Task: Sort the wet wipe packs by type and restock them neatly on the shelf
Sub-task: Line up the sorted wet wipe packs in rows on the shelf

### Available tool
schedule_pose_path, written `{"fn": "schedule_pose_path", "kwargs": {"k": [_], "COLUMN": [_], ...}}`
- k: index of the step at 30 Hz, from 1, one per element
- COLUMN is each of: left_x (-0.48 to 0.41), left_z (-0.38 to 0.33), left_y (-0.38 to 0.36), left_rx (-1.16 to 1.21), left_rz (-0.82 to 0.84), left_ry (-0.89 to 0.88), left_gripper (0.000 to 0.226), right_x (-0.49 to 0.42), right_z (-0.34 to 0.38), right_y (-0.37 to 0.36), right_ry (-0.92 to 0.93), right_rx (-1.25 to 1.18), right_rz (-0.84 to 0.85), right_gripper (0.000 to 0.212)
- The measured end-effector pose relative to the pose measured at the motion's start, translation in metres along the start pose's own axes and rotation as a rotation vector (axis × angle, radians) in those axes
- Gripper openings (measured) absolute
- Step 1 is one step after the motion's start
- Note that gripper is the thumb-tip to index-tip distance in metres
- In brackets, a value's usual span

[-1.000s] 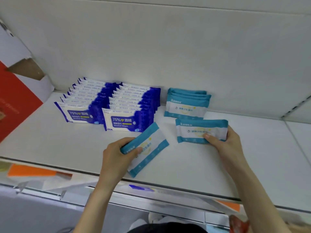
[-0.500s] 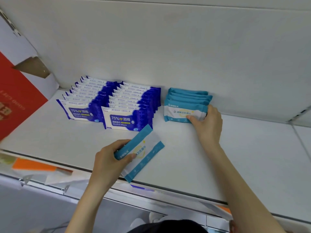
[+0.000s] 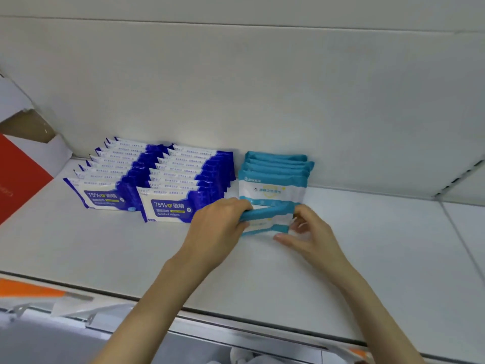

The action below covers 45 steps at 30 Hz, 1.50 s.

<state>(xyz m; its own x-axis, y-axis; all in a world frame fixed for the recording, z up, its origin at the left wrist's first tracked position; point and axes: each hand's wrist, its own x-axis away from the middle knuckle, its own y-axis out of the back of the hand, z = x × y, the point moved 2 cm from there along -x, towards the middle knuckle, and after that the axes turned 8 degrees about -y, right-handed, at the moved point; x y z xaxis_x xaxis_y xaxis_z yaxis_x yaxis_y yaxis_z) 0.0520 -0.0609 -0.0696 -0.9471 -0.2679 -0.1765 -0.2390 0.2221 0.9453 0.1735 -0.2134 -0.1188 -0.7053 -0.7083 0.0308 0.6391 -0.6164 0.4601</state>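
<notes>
Teal pack [image 3: 267, 216] gripped by left hand [image 3: 217, 227] and right hand [image 3: 312, 237] before five standing packs [image 3: 273, 185].

Bright, even, diffuse light washes the white shelf [image 3: 367, 245], with only faint soft shadows. The whole view runs slightly soft, the teal pack [image 3: 267, 219] smears, and the edges bow with wide-angle distortion.

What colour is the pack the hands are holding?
Teal bands along its edges with a white middle; the head view shows the pack best.
</notes>
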Motion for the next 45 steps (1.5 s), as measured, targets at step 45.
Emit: {"fn": "schedule_pose_path", "kwargs": {"k": [45], "left_x": [0.212], "left_z": [-0.239], "left_y": [-0.101], "left_rx": [0.626], "left_rz": [0.12], "left_ry": [-0.413], "left_gripper": [0.048], "right_x": [0.419], "right_z": [-0.059], "right_y": [0.071], "right_ry": [-0.637], "right_rx": [0.415], "right_rz": [-0.853], "right_gripper": [0.047]}}
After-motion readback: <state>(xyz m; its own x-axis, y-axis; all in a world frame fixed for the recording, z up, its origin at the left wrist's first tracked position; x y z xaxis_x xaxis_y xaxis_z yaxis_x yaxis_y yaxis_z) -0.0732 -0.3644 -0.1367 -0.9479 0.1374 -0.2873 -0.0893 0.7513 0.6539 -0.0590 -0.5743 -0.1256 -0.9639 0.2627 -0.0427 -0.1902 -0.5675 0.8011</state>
